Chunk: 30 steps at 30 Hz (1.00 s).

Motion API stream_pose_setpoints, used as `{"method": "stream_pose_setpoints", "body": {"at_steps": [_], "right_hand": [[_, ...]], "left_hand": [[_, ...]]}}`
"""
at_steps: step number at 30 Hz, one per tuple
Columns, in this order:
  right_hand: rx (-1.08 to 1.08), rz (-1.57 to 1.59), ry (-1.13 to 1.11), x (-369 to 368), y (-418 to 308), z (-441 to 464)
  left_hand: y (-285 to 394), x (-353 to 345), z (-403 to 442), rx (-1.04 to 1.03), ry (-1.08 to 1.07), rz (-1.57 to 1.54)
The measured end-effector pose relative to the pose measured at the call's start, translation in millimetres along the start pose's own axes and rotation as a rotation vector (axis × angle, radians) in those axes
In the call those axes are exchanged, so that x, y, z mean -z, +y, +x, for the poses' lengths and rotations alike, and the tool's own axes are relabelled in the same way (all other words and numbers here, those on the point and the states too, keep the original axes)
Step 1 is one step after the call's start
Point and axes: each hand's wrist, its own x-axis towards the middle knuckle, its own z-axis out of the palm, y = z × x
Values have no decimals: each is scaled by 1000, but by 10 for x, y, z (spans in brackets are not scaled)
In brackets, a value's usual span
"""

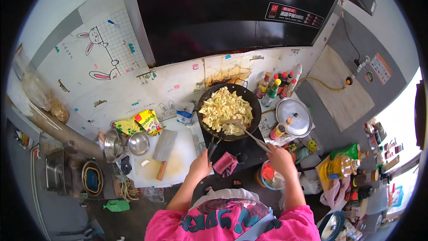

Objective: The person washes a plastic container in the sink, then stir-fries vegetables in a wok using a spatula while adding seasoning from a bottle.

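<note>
With my left hand (pixel 200 167) I am gripping the handle (pixel 213 144) of a round, dark wok (pixel 254 102), which is sitting on the black stove (pixel 254 151), its open mouth facing up. Pale yellow, lumpy pieces of food (pixel 224 107) are filling much of it, heaping toward the left and back and leaving dark metal showing at the right. My right hand (pixel 281 158) is holding a long, greyish spatula (pixel 252 137) by its far end; it is slanting over the wok's front right rim, its head resting among the pieces. A dusky pink cloth (pixel 225 164) is lying crumpled on the stove, near the wok's handle.
</note>
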Motion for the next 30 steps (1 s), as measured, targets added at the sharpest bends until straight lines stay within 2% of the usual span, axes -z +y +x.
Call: {"method": "stream_pose_setpoints", "body": {"at_steps": [3, 5, 6, 8, 12, 15, 18, 24, 27, 30], "right_hand": [[-35, -142, -105, 710, -192, -206], [-41, -210, -129, 851, -186, -266], [-43, -229, -153, 866, -178, -276], [137, -274, -95, 630, 5, -242], [12, -313, -255, 224, -15, 101], [72, -232, -57, -149, 104, 224], [91, -143, -135, -59, 190, 173], [6, -124, -177, 659, 90, 43], [56, -104, -64, 714, 239, 210], [13, -86, 10, 685, 269, 537]], "left_hand": [[91, -1, -6, 64, 16, 57], [97, -31, 4, 69, 61, 103], [93, -43, 12, 76, 62, 100], [83, -61, 19, 89, 66, 95], [120, -34, 10, 77, 82, 86], [114, -44, 7, 85, 85, 111], [148, -14, 7, 119, 67, 125], [145, -17, 15, 126, 76, 132], [149, -42, 9, 134, 78, 141], [141, -59, 33, 139, 82, 134]]}}
